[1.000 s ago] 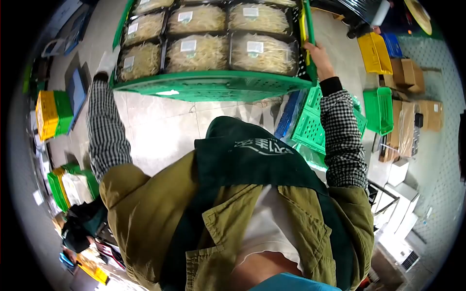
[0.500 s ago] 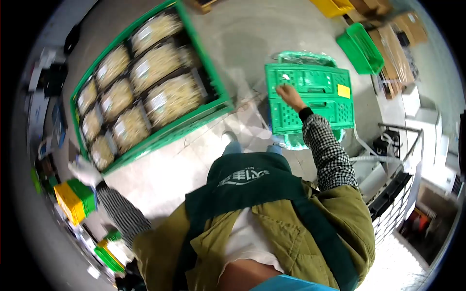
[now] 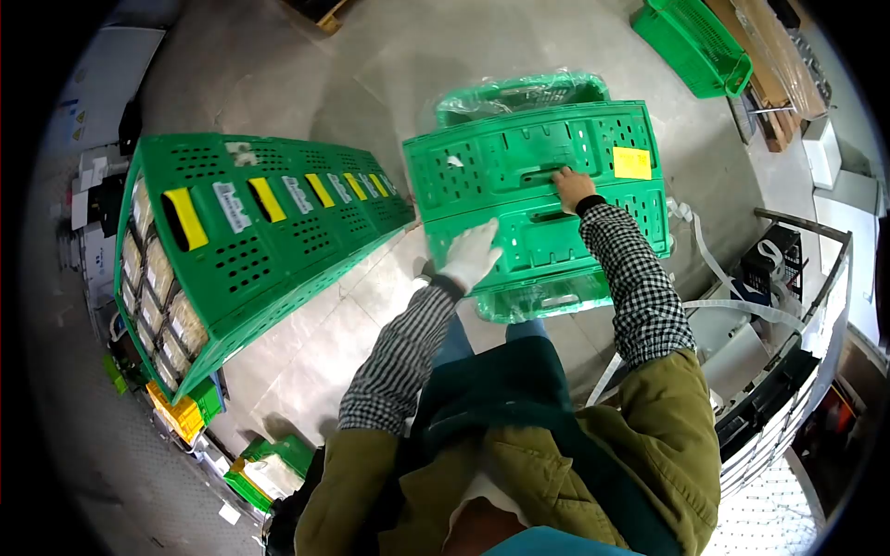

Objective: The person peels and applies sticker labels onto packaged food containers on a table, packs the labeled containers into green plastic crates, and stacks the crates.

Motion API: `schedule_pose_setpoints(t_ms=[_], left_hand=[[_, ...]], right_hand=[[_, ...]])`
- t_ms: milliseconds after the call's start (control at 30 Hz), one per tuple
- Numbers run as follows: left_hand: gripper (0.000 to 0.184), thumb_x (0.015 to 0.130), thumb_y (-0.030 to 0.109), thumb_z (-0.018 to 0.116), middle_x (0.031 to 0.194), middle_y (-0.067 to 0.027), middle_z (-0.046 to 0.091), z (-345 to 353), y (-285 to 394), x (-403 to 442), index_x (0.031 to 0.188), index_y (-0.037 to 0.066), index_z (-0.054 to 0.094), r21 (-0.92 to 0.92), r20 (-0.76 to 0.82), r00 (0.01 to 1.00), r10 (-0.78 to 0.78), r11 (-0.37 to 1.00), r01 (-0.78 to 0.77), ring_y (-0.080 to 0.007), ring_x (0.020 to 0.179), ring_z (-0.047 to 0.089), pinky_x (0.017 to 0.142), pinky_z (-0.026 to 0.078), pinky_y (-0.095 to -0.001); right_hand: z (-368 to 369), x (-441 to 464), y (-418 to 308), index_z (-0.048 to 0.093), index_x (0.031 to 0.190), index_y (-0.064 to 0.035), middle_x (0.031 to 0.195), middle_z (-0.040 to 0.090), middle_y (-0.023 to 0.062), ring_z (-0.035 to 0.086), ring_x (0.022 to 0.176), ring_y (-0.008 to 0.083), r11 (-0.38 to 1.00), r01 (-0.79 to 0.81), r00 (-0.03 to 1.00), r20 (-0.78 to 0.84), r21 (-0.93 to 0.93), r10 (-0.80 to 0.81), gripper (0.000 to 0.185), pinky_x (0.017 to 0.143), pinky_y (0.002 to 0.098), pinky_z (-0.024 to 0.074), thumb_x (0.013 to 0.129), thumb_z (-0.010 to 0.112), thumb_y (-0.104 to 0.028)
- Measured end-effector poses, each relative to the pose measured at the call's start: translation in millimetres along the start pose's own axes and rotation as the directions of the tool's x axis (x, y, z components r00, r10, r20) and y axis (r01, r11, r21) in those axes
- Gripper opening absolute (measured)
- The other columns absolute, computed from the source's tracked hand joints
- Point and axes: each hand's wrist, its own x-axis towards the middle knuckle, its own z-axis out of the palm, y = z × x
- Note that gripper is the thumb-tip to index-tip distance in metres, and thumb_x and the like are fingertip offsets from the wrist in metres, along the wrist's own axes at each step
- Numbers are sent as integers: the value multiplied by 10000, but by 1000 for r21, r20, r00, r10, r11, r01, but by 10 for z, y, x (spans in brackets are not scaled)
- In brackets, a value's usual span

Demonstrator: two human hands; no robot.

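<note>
A folded green plastic crate (image 3: 593, 227) lies flat, with two slotted halves and a yellow label (image 3: 632, 163) at its right. My bare right hand (image 3: 575, 188) is at its middle, the fingers curled at a handle slot. My left hand (image 3: 471, 256), in a white glove, is over the crate's left front part with fingers spread and nothing held. I cannot tell whether it touches the plastic. Beneath the folded crate, a green basket (image 3: 519, 91) wrapped in clear film sticks out at the back and front.
To the left stands a tall stack of green crates (image 3: 278, 218) with yellow handle slots, holding packs of pale food (image 3: 159, 278). A metal wire cart (image 3: 788, 371) with white straps is at the right. Another green basket (image 3: 691, 46) sits at the back right.
The view has turned, so the crate stack now shows its side. My left hand has moved from beside the stack to over the folded crate. My right hand has shifted to the handle slot.
</note>
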Motion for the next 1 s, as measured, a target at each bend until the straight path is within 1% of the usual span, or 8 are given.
schedule_pose_setpoints(t_ms=[233, 367, 433, 567, 600, 633, 700, 1000], left_hand=[[512, 874, 287, 520, 1256, -141, 516, 832, 178, 1270, 1320, 58, 416, 284, 62, 997, -36, 959, 17, -301, 1157, 478, 947, 387, -434], [377, 899, 342, 446, 879, -202, 632, 421, 479, 1342, 812, 44, 661, 141, 124, 992, -3, 990, -15, -367, 838, 602, 729, 478, -452], [373, 905, 335, 433, 812, -187, 648, 181, 727, 1094, 828, 48, 659, 191, 474, 877, 81, 963, -192, -349, 715, 621, 680, 489, -449], [352, 883, 326, 466, 748, -148, 655, 226, 895, 545, 924, 42, 669, -312, 843, 538, 20, 833, 457, -296, 601, 630, 685, 496, -414], [392, 847, 336, 533, 727, -150, 659, 692, 509, 676, 1014, -4, 635, -219, 599, 800, -43, 952, 216, -289, 610, 634, 703, 497, -381], [444, 798, 362, 602, 840, -144, 664, 739, 527, 657, 1050, -3, 609, -170, 143, 914, -379, 901, 400, -285, 753, 643, 750, 480, -348], [478, 759, 418, 644, 985, -134, 631, 959, 360, 831, 1039, 32, 618, -112, -396, 709, -584, 797, 594, -272, 928, 601, 794, 453, -356], [434, 735, 424, 623, 1052, -86, 584, 861, 293, 1025, 983, 67, 627, 254, -193, 769, -610, 726, 639, -227, 1009, 545, 817, 372, -410]], right_hand=[[-1505, 262, 245, 602, 782, -104, 780, 587, 64, 579, 804, 254, 981, 181, 848, -493, -74, -194, 78, 684, 384, 442, 762, 591, -178], [-1734, 726, 365, 566, 850, -83, 827, 547, 80, 583, 751, 279, 981, 181, 735, -672, 65, -91, 181, 636, 378, 473, 732, 674, -168], [-1791, 709, 296, 554, 880, -89, 833, 541, 85, 580, 722, 294, 944, 227, 669, -743, 239, 27, 196, 610, 384, 476, 745, 679, -158], [-1177, 443, 327, 515, 911, -67, 852, 538, 112, 559, 755, 333, 814, 202, 597, -727, 545, 339, 184, 639, 413, 446, 806, 637, -157], [-908, 316, 334, 519, 926, -55, 854, 560, 113, 570, 776, 327, 840, -97, 678, -582, 534, 449, 269, 665, 428, 440, 795, 655, -248], [-541, 195, 362, 527, 945, -64, 874, 585, 102, 590, 792, 294, 866, -310, 747, -463, 392, 477, 374, 679, 432, 437, 776, 660, -369], [-36, -114, 306, 531, 934, -74, 862, 621, 74, 621, 785, 245, 856, -499, 852, -103, 133, 513, 482, 734, 408, 424, 741, 669, -495], [-13, -503, 488, 499, 843, -59, 698, 632, 115, 633, 638, 288, 922, -332, 924, -130, 198, 360, 210, 606, 437, 464, 803, 560, -257]])
